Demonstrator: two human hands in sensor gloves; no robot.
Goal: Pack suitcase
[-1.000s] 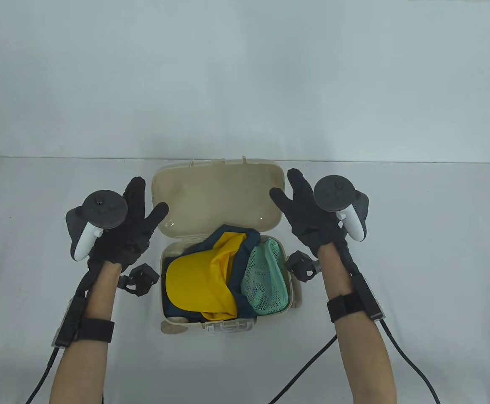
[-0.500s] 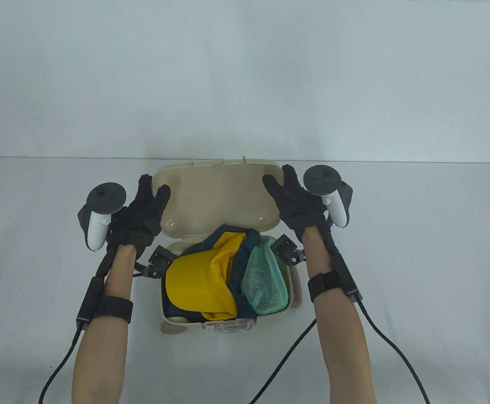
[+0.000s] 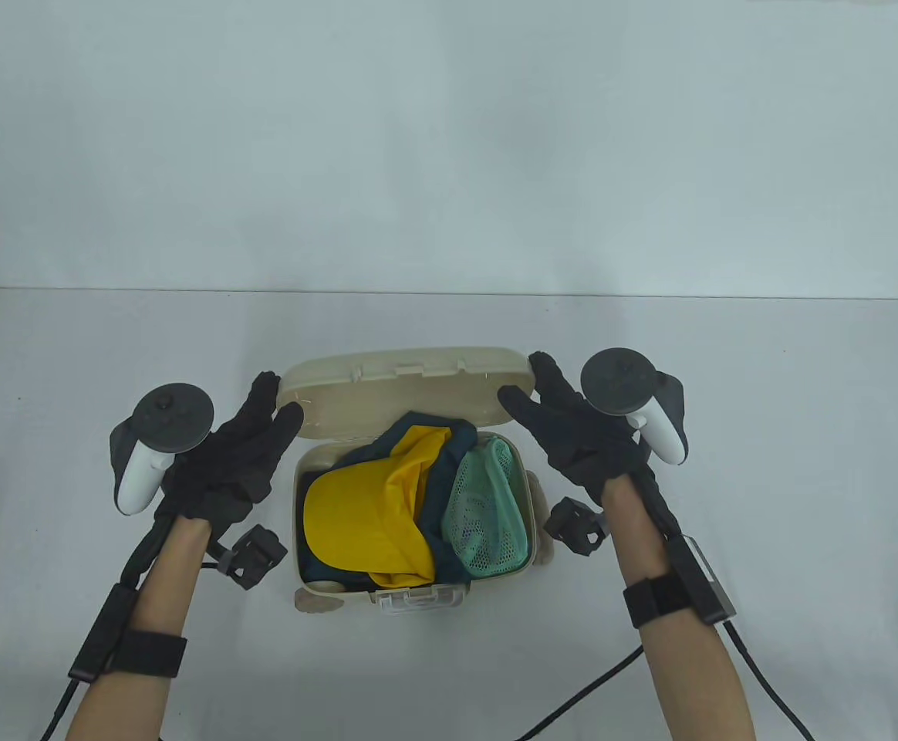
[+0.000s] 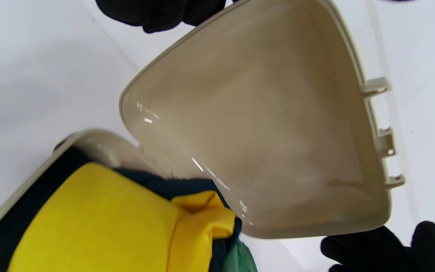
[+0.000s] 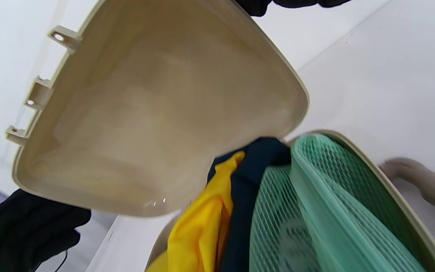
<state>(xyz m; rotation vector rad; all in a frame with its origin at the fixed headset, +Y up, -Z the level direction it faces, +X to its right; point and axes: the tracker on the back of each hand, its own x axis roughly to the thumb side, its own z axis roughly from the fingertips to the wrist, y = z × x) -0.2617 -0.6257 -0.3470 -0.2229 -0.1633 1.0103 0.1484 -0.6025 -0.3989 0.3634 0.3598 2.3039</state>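
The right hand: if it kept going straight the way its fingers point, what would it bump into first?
The right hand points up and left at the beige suitcase lid. Its fingertips look already against the lid's right edge, so that lid comes first, though depth is hard to judge.

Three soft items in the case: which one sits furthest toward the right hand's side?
The green mesh bag. It lies along the suitcase wall nearest the right hand; the yellow cap is on the left half, the dark navy garment between and under them.
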